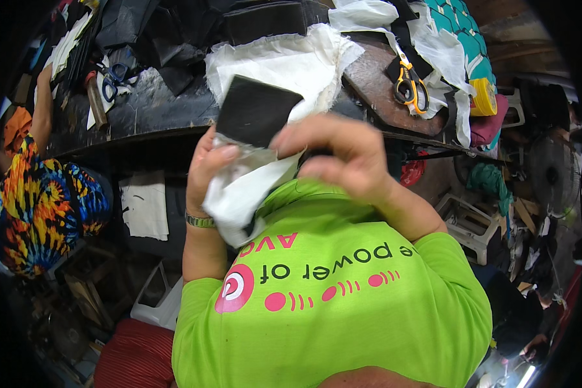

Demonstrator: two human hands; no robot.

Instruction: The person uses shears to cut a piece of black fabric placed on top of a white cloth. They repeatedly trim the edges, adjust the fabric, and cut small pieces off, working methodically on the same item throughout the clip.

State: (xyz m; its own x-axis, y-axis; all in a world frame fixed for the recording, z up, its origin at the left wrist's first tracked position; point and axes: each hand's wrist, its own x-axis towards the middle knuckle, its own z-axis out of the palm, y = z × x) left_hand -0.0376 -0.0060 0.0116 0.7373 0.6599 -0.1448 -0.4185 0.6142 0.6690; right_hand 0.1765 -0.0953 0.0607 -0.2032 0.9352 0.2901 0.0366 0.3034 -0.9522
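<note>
In front of my chest, my left hand [204,165] grips a flat black panel [255,110] with a white cloth piece [249,194] at its lower edge. The thumb presses on the cloth and the panel tilts up toward the bench. The white cloth hangs down over my shirt. My right hand [346,152] is at the panel's right lower corner, its fingers bent and smeared by motion. Whether those fingers hold the cloth or panel edge I cannot tell. Just beyond, a frayed white fabric sheet [317,58] lies on the dark workbench [149,123].
Orange-handled scissors [410,90] lie at the right of the bench, by a brown board [381,77] and a yellow container [483,97]. Blue-handled scissors [113,81] rest at the left. Black pieces [265,22] are stacked behind. Another person [52,200] works at the left.
</note>
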